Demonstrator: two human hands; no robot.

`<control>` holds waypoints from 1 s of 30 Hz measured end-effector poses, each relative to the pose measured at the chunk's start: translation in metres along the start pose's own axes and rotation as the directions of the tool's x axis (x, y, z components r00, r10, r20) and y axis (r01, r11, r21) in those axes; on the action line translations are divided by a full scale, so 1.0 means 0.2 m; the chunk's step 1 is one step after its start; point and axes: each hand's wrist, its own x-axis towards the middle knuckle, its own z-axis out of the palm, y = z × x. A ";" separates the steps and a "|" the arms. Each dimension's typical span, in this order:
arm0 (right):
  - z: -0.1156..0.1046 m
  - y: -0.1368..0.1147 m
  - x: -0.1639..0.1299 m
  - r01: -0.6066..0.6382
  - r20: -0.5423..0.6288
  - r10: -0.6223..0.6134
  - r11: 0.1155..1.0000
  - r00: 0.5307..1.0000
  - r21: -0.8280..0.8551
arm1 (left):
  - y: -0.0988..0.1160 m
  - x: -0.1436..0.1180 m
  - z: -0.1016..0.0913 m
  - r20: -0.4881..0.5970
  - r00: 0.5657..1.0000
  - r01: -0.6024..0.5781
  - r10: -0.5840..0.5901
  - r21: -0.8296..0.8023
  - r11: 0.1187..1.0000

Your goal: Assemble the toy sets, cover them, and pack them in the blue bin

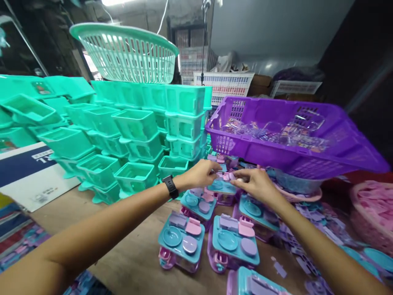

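1. The left hand (201,174) and the right hand (256,185) met just below the front rim of the purple basket (294,137), fingertips close together.
2. Both hands pinched a small pink piece (229,176) between them, the fingers closed on it from either side; its exact shape was too small to tell.
3. The pink piece sat right above a toy kitchen unit (221,189) with a teal top, which stood on the bench (135,254) under the basket's front edge.
4. A black watch (170,187) circled the left wrist.
5. Nearer the camera than the basket, more teal-topped units stood on the bench in rows; one (181,241) carried a round sink, a lilac disc and a pink block.
6. Left of the basket rose a stack of green plastic tubs (135,135), with a green round basket (127,53) tilted on top.
7. Right of and below the basket lay loose lilac parts (319,229) and a pink basket (373,215).
8. Behind the purple basket stood white crates (224,84).
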 end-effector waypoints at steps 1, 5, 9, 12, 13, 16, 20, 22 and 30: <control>0.00 0.00 0.01 0.017 0.064 -0.014 0.999 0.998 -0.045 | -0.01 -0.02 0.00 0.018 1.000 -0.016 0.015 0.036 0.999; 0.03 0.01 0.06 0.077 0.244 -0.034 0.983 0.969 -0.168 | 0.01 -0.05 0.03 0.216 0.967 -0.181 0.132 0.222 0.958; 0.03 0.00 0.10 0.140 0.359 -0.054 0.966 0.932 -0.216 | 0.04 0.00 0.08 0.365 0.915 -0.296 0.170 0.322 0.899; 0.01 0.00 0.12 0.157 0.378 -0.058 0.959 0.924 -0.235 | 0.05 0.02 0.09 0.377 0.914 -0.289 0.148 0.350 0.891; 0.00 0.00 0.11 0.156 0.366 -0.061 0.959 0.929 -0.235 | 0.05 0.02 0.10 0.373 0.918 -0.279 0.136 0.361 0.890; -0.01 0.01 0.09 0.151 0.318 -0.081 0.968 0.945 -0.202 | 0.05 0.04 0.11 0.365 0.923 -0.267 0.120 0.385 0.883; -0.01 0.06 0.08 0.180 0.301 -0.128 0.972 0.945 -0.149 | 0.04 0.06 0.11 0.366 0.923 -0.266 0.115 0.395 0.879; 0.00 0.10 0.08 0.212 0.294 -0.166 0.968 0.941 -0.134 | 0.04 0.06 0.11 0.368 0.923 -0.266 0.114 0.394 0.880; 0.06 0.17 0.04 0.324 0.303 -0.285 0.942 0.909 -0.087 | 0.03 0.04 0.15 0.375 0.919 -0.236 0.122 0.274 0.932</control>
